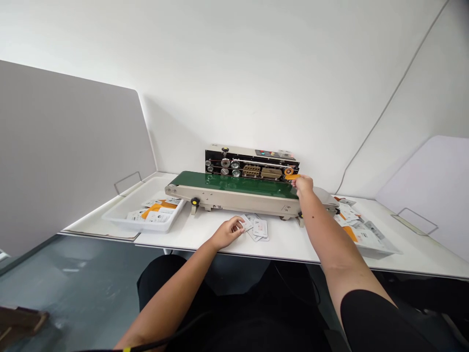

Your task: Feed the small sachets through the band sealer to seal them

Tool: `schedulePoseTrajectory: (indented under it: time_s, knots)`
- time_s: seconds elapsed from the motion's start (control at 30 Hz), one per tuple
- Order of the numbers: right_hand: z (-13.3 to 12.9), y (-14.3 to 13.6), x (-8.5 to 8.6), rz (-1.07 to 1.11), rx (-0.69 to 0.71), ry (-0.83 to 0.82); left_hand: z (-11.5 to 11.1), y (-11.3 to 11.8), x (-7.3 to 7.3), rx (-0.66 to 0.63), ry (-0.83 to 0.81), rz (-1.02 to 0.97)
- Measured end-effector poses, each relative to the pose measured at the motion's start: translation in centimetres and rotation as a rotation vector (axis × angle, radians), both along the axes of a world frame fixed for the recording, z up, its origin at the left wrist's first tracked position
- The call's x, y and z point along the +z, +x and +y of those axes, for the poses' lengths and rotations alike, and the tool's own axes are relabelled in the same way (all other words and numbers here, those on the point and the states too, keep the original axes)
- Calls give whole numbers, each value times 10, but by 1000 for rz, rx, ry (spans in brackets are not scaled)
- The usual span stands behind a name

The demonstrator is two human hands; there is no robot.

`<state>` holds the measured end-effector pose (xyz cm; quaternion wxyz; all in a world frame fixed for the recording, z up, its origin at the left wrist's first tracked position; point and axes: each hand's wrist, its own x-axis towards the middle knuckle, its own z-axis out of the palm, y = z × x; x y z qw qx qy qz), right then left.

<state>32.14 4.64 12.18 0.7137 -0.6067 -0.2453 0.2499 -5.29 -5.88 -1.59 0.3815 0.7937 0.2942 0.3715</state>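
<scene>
My right hand (304,184) is closed on an orange packet (292,177) at the right end of the sealing machine (252,159), over the green conveyor belt (234,184). On the white table in front of the machine, my left hand (228,232) has its fingers curled at the edge of a white packet (246,223). Beside it lie several overlapping white packets (260,228) with printed labels. Whether the left fingertips grip the packet or only rest on it is hard to make out.
On the left stands a translucent bin (170,226) with white and orange packets. Another bin (379,253) of packets sits at the right, partly behind my right forearm. Grey panels (69,142) stand at both sides, and a wall rises behind the machine.
</scene>
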Motion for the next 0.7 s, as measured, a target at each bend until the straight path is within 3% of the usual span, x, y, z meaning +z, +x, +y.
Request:
schedulePoseTrajectory:
  time_s: [0.27, 0.4, 0.5, 0.57, 0.7]
  knots:
    - [7, -30, 6, 61, 193, -79, 0, 0, 1, 7, -20, 11]
    - [-12, -41, 9, -19, 168, -61, -1, 0, 1, 0, -10, 14]
    - [-52, -68, 10, -326, 18, 114, -1, -1, 2, 2, -4, 19]
    - [-97, -99, 9, -619, -30, 324, -1, 0, 2, 8, -11, 20]
    - [-214, -165, 3, -900, 290, 793, -1, 2, 3, 0, -13, 23]
